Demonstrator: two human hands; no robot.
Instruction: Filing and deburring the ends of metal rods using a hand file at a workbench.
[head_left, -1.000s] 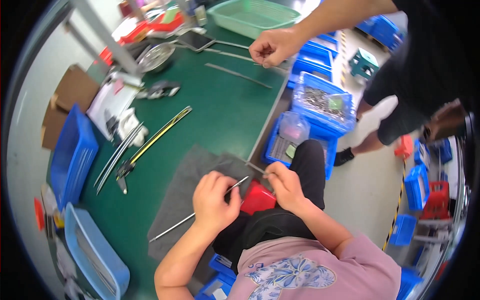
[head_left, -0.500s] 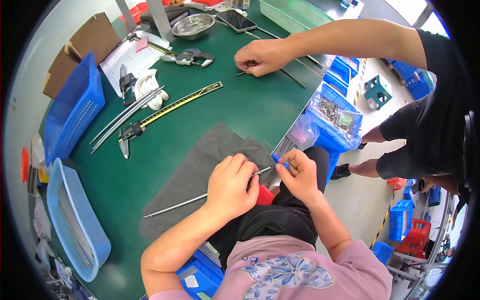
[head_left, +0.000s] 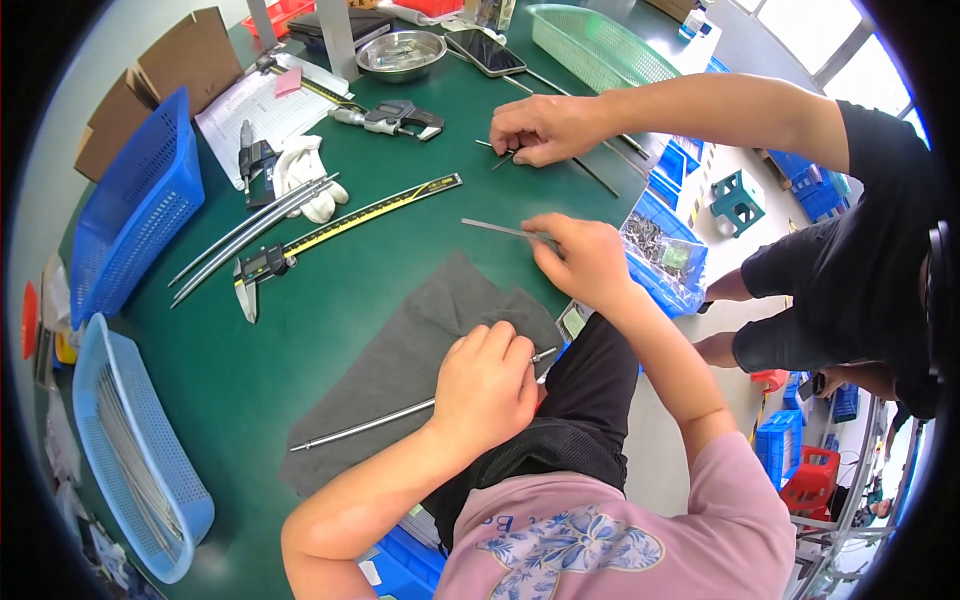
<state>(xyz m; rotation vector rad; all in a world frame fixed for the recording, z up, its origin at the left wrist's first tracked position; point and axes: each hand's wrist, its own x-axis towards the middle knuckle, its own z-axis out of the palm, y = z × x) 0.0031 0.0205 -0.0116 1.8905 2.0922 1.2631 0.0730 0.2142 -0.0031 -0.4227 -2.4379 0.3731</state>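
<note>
My left hand (head_left: pixel 487 378) is closed around a long thin metal rod (head_left: pixel 362 426) that lies across a grey cloth (head_left: pixel 420 350) on the green table (head_left: pixel 330 290). My right hand (head_left: pixel 583 260) has reached forward and pinches the end of a short flat metal strip (head_left: pixel 495 229) resting on the table beyond the cloth. A co-worker's hand (head_left: pixel 540 128) presses on other thin rods (head_left: pixel 590 175) farther back.
A long digital caliper (head_left: pixel 330 230) and two curved metal rods (head_left: pixel 250 235) lie to the left. Blue baskets (head_left: pixel 135 225) stand at the left edge, one (head_left: pixel 130 440) holding several rods. Blue bins with small parts (head_left: pixel 665 255) hang off the table's right edge. A metal bowl (head_left: pixel 400 52) sits at the back.
My right hand has left the rod's end near my left hand and moved forward to the flat strip. The left hand keeps hold of the rod.
</note>
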